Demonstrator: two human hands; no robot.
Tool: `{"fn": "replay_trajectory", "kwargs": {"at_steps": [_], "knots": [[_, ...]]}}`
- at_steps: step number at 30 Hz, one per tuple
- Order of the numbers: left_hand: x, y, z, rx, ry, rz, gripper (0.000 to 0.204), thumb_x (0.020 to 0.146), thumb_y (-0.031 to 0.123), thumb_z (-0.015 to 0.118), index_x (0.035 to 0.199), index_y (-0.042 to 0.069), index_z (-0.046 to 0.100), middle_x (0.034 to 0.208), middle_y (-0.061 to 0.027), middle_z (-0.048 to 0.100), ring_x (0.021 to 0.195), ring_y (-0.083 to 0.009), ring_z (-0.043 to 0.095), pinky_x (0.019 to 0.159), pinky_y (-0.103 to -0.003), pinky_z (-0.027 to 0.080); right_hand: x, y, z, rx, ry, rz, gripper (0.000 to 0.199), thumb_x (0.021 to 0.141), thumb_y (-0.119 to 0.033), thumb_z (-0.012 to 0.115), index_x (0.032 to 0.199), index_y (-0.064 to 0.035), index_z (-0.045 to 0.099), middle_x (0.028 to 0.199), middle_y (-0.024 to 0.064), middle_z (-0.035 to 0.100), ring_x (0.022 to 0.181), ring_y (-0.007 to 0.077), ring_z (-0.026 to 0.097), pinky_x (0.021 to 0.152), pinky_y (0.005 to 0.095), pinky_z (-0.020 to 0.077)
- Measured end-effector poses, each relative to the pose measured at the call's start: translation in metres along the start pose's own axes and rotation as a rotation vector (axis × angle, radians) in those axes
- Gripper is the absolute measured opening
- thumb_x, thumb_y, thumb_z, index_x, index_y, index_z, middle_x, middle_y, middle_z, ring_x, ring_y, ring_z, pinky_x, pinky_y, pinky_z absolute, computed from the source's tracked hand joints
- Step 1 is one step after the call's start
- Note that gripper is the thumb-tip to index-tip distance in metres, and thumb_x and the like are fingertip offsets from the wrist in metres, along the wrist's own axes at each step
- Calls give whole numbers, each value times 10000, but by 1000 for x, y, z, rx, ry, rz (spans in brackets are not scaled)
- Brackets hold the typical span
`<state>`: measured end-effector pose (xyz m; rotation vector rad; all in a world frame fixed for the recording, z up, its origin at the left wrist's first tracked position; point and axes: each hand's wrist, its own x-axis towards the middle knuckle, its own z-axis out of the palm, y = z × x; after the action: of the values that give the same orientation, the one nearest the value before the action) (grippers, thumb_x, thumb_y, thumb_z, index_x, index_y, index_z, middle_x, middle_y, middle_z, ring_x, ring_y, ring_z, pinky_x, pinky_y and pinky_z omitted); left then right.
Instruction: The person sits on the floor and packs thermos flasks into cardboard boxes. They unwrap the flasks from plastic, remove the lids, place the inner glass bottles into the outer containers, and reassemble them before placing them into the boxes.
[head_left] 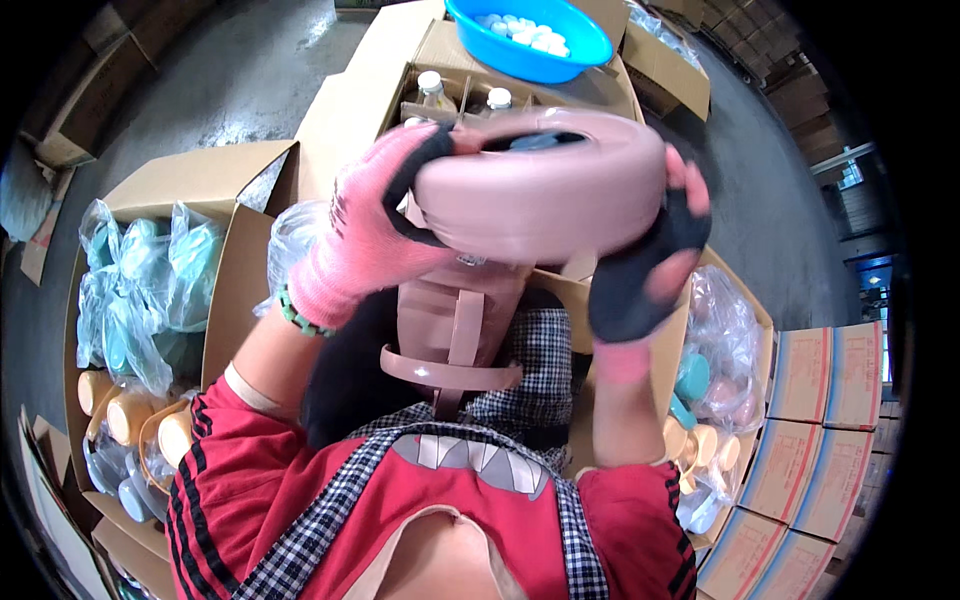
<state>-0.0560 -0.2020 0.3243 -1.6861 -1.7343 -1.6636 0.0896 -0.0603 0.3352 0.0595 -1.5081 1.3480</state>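
Both my hands hold a large round pink plastic container (pixel 545 190) up close to the camera. My left hand (pixel 365 235), in a pink and black glove, grips its left side. My right hand (pixel 650 255), gloved the same way, grips its right side. A pink strap and handle (pixel 452 365) hang down from the container toward my chest. Inside its top opening something bluish (pixel 545 142) shows, too dim to tell what.
An open carton at left holds bagged teal pieces (pixel 140 290) and orange cups (pixel 135 415). A blue bowl of white caps (pixel 530 35) sits on a carton with bottles (pixel 432 88) at the back. At right are a carton of bagged parts (pixel 715 350) and stacked closed boxes (pixel 825 400).
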Motion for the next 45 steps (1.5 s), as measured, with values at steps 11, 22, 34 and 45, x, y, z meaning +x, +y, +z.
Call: {"fn": "replay_trajectory", "kwargs": {"at_steps": [11, 22, 34, 45], "knots": [[-44, 13, 30, -298, 357, -470, 735, 555, 216, 810, 1122, -24, 408, 1036, -88, 532, 929, -147, 522, 836, -300, 420, -13, -10, 1, -305, -290, 485, 515, 789, -306, 607, 1140, 21, 418, 904, 133, 581, 757, 224, 591, 658, 285, 463], [-117, -158, 28, -1324, 899, -803, 474, 801, 380, 526, 1197, 133, 440, 1233, -71, 448, 1110, -264, 429, 938, -463, 335, -36, 162, -253, -1695, -272, 750, 544, 774, -414, 534, 1126, -7, 458, 1065, 219, 520, 1024, 343, 490, 863, 392, 404], [-95, -151, 35, -1343, 896, -819, 411, 805, 350, 525, 1157, 146, 465, 1187, -61, 478, 1101, -267, 436, 918, -492, 345, -34, 175, -260, -1662, -543, 1041, 622, 609, -373, 705, 1078, -18, 504, 1117, 193, 519, 1036, 311, 502, 890, 373, 404], [-107, -152, 28, -1445, 826, -720, 393, 818, 304, 489, 1176, 147, 446, 1200, -75, 466, 1104, -289, 434, 886, -508, 372, 111, 5, -189, -1600, -433, 538, 520, 554, -292, 758, 886, 43, 537, 871, 159, 585, 749, 230, 593, 640, 319, 468]]}}
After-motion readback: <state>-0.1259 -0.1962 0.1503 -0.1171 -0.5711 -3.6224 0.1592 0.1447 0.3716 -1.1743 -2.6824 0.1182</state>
